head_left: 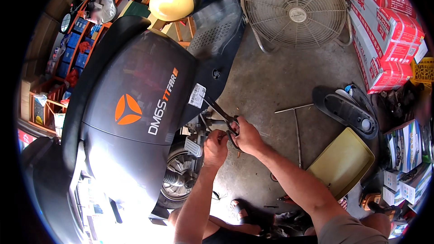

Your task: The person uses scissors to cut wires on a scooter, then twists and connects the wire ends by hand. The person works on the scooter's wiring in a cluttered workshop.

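Note:
Dark scissors (217, 107) are in my right hand (247, 136), its fingers through and around the handle loops. Their blades point up and left, the tips near a white label on the scooter's side. Just left of it, my left hand (215, 148) is closed in a pinch next to a curved black piece by the scissors' handles; what its fingers hold is hidden. Both hands are beside the lower rear of a dark grey scooter (131, 72) with orange and white markings. A grey footrest pedal (194, 146) and the wheel (177, 171) lie just left of my left hand.
A large floor fan (316, 11) stands ahead, with red and white cartons (389, 36) to its right. A metal T-shaped bar (296, 129), black covers (346, 110) and a yellowish tray (343, 162) lie on the floor. A yellow helmet (171, 2) sits beyond the scooter seat.

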`<action>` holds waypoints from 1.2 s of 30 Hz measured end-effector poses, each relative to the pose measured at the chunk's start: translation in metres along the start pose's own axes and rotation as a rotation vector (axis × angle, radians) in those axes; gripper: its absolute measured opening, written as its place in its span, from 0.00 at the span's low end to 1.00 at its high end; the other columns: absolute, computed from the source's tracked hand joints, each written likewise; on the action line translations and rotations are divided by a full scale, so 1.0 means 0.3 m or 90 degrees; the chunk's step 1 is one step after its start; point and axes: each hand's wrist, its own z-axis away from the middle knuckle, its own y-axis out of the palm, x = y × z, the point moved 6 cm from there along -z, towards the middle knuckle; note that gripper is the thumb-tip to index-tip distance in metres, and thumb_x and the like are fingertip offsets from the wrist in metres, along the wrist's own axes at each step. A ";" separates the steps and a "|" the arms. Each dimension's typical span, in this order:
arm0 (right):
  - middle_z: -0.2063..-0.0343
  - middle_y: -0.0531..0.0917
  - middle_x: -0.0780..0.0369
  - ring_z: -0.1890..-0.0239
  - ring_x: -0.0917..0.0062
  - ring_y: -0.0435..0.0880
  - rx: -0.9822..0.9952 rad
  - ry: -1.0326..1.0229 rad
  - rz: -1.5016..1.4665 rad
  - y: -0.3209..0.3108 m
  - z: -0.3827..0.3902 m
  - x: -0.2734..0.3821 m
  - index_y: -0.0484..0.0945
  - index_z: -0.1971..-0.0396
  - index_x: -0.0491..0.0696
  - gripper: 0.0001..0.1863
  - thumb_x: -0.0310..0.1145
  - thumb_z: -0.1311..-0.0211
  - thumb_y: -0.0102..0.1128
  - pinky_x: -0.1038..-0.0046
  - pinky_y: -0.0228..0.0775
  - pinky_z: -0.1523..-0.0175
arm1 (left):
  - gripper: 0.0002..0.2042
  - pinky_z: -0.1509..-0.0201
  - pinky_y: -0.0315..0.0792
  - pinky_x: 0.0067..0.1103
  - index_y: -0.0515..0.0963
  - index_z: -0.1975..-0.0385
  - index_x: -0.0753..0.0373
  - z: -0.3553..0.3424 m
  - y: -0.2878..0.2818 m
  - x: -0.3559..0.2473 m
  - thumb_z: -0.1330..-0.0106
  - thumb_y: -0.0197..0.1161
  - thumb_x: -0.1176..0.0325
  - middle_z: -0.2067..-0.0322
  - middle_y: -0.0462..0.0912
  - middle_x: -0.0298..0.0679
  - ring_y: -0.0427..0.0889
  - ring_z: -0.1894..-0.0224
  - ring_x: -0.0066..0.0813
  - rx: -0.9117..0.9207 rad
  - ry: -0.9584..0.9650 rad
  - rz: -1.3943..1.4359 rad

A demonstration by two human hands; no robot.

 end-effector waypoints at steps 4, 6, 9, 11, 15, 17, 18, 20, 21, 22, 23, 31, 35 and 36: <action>0.72 0.81 0.56 0.65 0.57 0.82 -0.006 -0.009 0.005 0.011 -0.002 -0.001 0.67 0.64 0.45 0.17 0.28 0.49 0.65 0.60 0.72 0.61 | 0.05 0.63 0.76 0.30 0.77 0.68 0.66 -0.003 0.000 -0.003 0.43 0.62 0.76 0.70 0.82 0.47 0.84 0.67 0.43 0.008 0.006 -0.017; 0.73 0.81 0.55 0.66 0.57 0.82 0.002 -0.005 -0.001 0.014 -0.007 -0.003 0.66 0.64 0.45 0.16 0.28 0.49 0.65 0.59 0.72 0.62 | 0.05 0.63 0.76 0.31 0.77 0.68 0.66 -0.005 0.000 -0.004 0.43 0.61 0.76 0.70 0.82 0.47 0.84 0.67 0.44 0.010 0.011 -0.027; 0.74 0.80 0.55 0.68 0.56 0.82 0.005 -0.007 -0.020 0.011 -0.007 0.005 0.65 0.65 0.45 0.16 0.27 0.49 0.64 0.59 0.71 0.63 | 0.04 0.62 0.75 0.33 0.77 0.68 0.66 -0.002 -0.008 -0.032 0.43 0.61 0.76 0.70 0.81 0.47 0.83 0.67 0.46 -0.001 0.018 -0.056; 0.75 0.79 0.55 0.68 0.56 0.81 -0.003 -0.007 -0.033 0.009 -0.007 0.008 0.65 0.65 0.44 0.16 0.26 0.49 0.63 0.59 0.71 0.64 | 0.04 0.61 0.74 0.34 0.76 0.69 0.65 -0.004 -0.011 -0.049 0.44 0.60 0.76 0.70 0.81 0.47 0.82 0.66 0.47 -0.002 0.036 -0.072; 0.74 0.79 0.55 0.68 0.57 0.81 -0.023 -0.016 -0.054 0.011 -0.010 -0.002 0.65 0.65 0.44 0.16 0.25 0.50 0.63 0.60 0.70 0.64 | 0.04 0.60 0.73 0.36 0.76 0.70 0.65 -0.006 -0.007 -0.053 0.44 0.60 0.76 0.69 0.80 0.47 0.79 0.63 0.50 0.000 0.044 -0.076; 0.73 0.79 0.55 0.68 0.57 0.81 -0.027 -0.018 -0.067 0.008 -0.012 -0.003 0.65 0.66 0.44 0.15 0.24 0.51 0.62 0.61 0.70 0.64 | 0.04 0.61 0.74 0.35 0.76 0.69 0.66 -0.005 -0.005 -0.057 0.43 0.58 0.76 0.70 0.80 0.49 0.81 0.65 0.49 -0.005 0.061 -0.095; 0.73 0.79 0.55 0.67 0.57 0.81 -0.026 -0.016 -0.075 0.006 -0.011 -0.001 0.65 0.66 0.44 0.15 0.23 0.51 0.62 0.61 0.70 0.63 | 0.04 0.62 0.74 0.34 0.75 0.68 0.66 -0.005 -0.004 -0.059 0.42 0.57 0.75 0.71 0.80 0.50 0.81 0.66 0.49 -0.008 0.069 -0.105; 0.72 0.79 0.55 0.67 0.57 0.81 -0.045 -0.013 -0.047 -0.008 -0.013 -0.004 0.65 0.66 0.44 0.14 0.22 0.51 0.60 0.61 0.70 0.63 | 0.04 0.62 0.74 0.34 0.75 0.68 0.66 -0.003 -0.007 -0.073 0.43 0.58 0.76 0.70 0.80 0.49 0.81 0.66 0.49 -0.021 0.099 -0.125; 0.72 0.78 0.55 0.67 0.57 0.81 -0.066 -0.014 -0.011 -0.025 -0.018 -0.010 0.65 0.66 0.44 0.14 0.21 0.51 0.60 0.61 0.70 0.63 | 0.04 0.62 0.74 0.34 0.75 0.68 0.66 -0.002 -0.009 -0.078 0.43 0.58 0.77 0.70 0.80 0.49 0.81 0.65 0.48 -0.028 0.114 -0.135; 0.72 0.78 0.55 0.67 0.57 0.81 -0.086 -0.014 0.024 -0.049 -0.025 -0.020 0.66 0.67 0.45 0.13 0.21 0.51 0.59 0.61 0.70 0.63 | 0.04 0.62 0.74 0.33 0.75 0.68 0.66 0.001 -0.008 -0.067 0.42 0.59 0.77 0.70 0.80 0.49 0.81 0.65 0.48 -0.019 0.107 -0.139; 0.72 0.78 0.55 0.67 0.58 0.80 -0.131 0.011 -0.037 -0.098 -0.052 -0.093 0.66 0.66 0.45 0.13 0.21 0.51 0.58 0.61 0.70 0.63 | 0.04 0.62 0.74 0.33 0.75 0.68 0.66 0.005 0.004 -0.056 0.42 0.59 0.77 0.70 0.80 0.49 0.81 0.65 0.47 -0.006 0.106 -0.140; 0.77 0.76 0.61 0.74 0.75 0.74 -0.242 0.049 -0.047 -0.261 -0.071 -0.149 0.69 0.64 0.45 0.17 0.27 0.53 0.66 0.69 0.67 0.66 | 0.03 0.61 0.73 0.33 0.75 0.66 0.65 0.022 0.002 0.003 0.38 0.56 0.77 0.71 0.81 0.47 0.81 0.67 0.47 -0.025 0.026 -0.013; 0.74 0.81 0.55 0.68 0.62 0.83 -0.201 0.083 0.028 -0.224 -0.023 -0.191 0.69 0.65 0.46 0.14 0.29 0.48 0.64 0.62 0.73 0.65 | 0.08 0.59 0.73 0.32 0.73 0.61 0.66 0.035 0.001 0.011 0.40 0.55 0.81 0.67 0.80 0.48 0.80 0.65 0.46 0.004 0.039 0.015; 0.74 0.82 0.56 0.67 0.62 0.84 -0.210 0.079 0.023 -0.215 -0.010 -0.207 0.69 0.65 0.46 0.14 0.29 0.49 0.65 0.62 0.73 0.64 | 0.10 0.58 0.73 0.31 0.72 0.59 0.66 0.043 -0.005 0.009 0.41 0.54 0.82 0.65 0.80 0.48 0.80 0.64 0.45 0.010 0.071 0.000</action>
